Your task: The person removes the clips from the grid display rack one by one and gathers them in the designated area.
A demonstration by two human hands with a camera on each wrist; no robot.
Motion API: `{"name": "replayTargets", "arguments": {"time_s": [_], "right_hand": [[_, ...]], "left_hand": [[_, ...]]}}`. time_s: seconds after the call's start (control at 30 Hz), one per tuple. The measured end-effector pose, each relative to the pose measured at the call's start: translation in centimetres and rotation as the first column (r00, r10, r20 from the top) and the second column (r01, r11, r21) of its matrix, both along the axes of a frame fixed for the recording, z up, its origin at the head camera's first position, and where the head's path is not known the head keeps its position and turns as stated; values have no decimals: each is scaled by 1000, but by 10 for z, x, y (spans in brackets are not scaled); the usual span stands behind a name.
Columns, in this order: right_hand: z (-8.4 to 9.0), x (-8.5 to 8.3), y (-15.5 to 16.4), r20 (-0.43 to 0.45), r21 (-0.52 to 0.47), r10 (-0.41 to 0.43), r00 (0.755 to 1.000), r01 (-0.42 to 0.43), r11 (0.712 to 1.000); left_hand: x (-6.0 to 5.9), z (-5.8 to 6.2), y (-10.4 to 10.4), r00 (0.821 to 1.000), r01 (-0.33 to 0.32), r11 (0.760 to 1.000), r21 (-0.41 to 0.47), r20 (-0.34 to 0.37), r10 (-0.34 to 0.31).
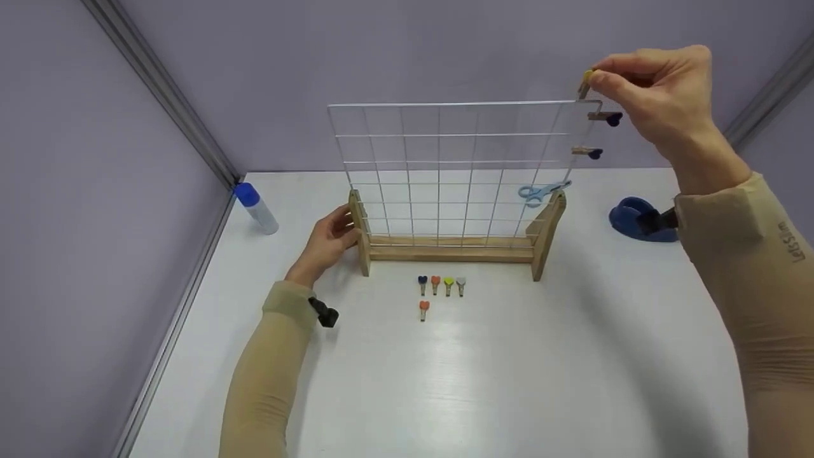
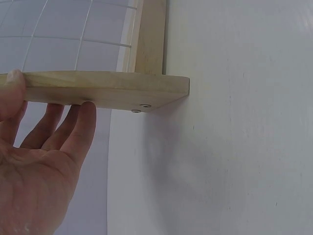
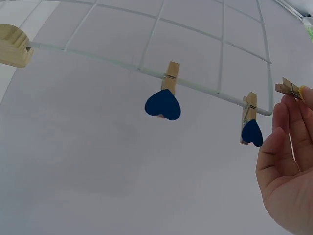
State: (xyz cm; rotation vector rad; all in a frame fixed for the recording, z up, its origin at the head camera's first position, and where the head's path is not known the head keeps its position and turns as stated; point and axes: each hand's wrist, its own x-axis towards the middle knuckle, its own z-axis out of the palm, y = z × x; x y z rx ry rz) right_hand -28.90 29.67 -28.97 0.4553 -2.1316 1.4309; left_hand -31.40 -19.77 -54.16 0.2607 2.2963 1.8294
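A white wire grid (image 1: 458, 165) stands upright in a wooden base (image 1: 451, 249). My left hand (image 1: 327, 243) grips the base's left wooden upright (image 2: 105, 89), thumb on one side and fingers (image 2: 80, 128) on the other. My right hand (image 1: 655, 89) pinches a yellow-tipped wooden clothespin (image 1: 586, 81) at the grid's top right corner; its wooden end (image 3: 289, 88) is close to the grid's corner there. Two clothespins with dark blue hearts (image 3: 163, 104) (image 3: 252, 132) are clipped on the grid's right edge (image 1: 604, 117) (image 1: 588, 152). Several loose heart clothespins (image 1: 441, 284) lie on the table in front.
A white bottle with a blue cap (image 1: 255, 206) lies at the back left of the white table (image 1: 509, 369). Light blue scissors (image 1: 539, 191) lie behind the grid. A blue tape dispenser (image 1: 639, 219) sits at the right. Purple walls enclose the table.
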Motion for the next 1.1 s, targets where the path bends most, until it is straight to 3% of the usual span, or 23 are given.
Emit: {"name": "replayTargets", "arguments": {"time_s": [0.2, 0.37, 0.43, 0.67, 0.87, 1.1], "right_hand": [[-1, 11, -5, -186, -137, 133, 974, -160, 978], [-13, 27, -15, -177, -276, 209, 962, -253, 927], [-22, 32, -19, -144, -304, 237, 961, -271, 913], [-62, 51, -44, 81, -200, 243, 967, -223, 954], [-116, 59, -74, 310, -57, 258, 915, -253, 966], [-186, 66, -106, 481, 57, 277, 832, -345, 937]], "left_hand": [[0, -1, 1, 1000, -1, 1000, -15, -6, 1], [0, -1, 1, 1000, 2, 1000, -2, -14, -2], [0, -2, 0, 1000, 6, 1000, 2, -20, -6], [-2, -3, -2, 999, 10, 1000, 17, -38, -9], [-1, -1, -2, 1000, -1, 1000, -8, -23, 0], [0, -1, -3, 1000, 8, 1000, 7, -24, -8]]}}
